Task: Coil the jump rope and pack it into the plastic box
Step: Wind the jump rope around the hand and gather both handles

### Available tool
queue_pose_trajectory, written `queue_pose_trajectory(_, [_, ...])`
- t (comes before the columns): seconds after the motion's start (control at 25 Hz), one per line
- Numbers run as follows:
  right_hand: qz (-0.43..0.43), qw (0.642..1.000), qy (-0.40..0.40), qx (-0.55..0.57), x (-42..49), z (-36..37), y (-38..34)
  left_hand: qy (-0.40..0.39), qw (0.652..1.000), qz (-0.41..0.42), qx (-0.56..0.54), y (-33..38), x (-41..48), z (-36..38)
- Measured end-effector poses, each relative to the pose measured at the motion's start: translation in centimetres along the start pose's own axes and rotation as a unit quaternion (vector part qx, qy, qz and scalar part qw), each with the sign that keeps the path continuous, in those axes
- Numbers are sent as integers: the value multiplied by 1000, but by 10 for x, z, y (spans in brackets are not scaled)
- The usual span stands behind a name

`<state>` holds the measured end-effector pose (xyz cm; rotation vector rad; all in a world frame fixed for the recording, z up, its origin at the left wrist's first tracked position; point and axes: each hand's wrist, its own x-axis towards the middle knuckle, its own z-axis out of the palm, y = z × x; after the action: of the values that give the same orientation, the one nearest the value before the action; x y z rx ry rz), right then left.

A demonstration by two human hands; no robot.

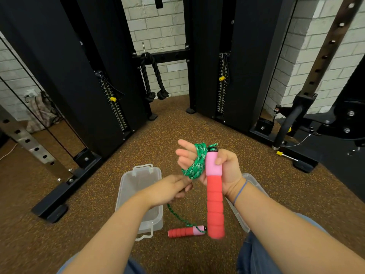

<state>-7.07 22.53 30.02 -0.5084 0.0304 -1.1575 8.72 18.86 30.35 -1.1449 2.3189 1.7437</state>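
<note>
Your right hand (227, 171) pins the handle (214, 194) under its thumb, fingers straight as a spool for the rope (194, 167), while just below your left hand (173, 187) pinches the slack taut above the box (129, 186).

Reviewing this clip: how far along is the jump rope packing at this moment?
Done: several loops of rope are wound round the right hand, whose thumb pins one handle. In hand: the left hand pinches the loose length. Left: the tail runs to the second handle on the floor; the box holds nothing.
</note>
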Motion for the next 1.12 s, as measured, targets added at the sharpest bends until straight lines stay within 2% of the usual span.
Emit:
queue_pose_trajectory(0.16, [-130, 985, 108, -29, 3, -9, -9, -22, 998, 1, 53, -4, -1, 0])
queue_pose_trajectory(0.32, [-155, 976, 153, -33, 3, -15, -17, 20, 995, 30, 89, 7, -9, -3])
queue_pose_trajectory(0.48, [-119, 981, 148, -49, 3, -14, -13, 90, 982, 65, 153, 5, -16, -18])
queue_pose_trajectory(0.64, [-48, 982, 164, -84, 3, -19, -10, 117, 966, 81, 215, 9, -21, -19])
queue_pose_trajectory(0.72, [21, 969, 184, -164, 1, -19, -4, 126, 957, 104, 241, 14, -24, -17])
queue_pose_trajectory(0.84, [108, 923, 212, -303, -1, -17, 9, 158, 947, 124, 249, 18, -28, -19])
queue_pose_trajectory(0.92, [151, 902, 194, -354, -2, -15, 14, 189, 946, 125, 230, 19, -31, -24])
queue_pose_trajectory(1.12, [234, 894, 100, -369, -1, -16, 15, 217, 936, 165, 224, 6, -24, -34])
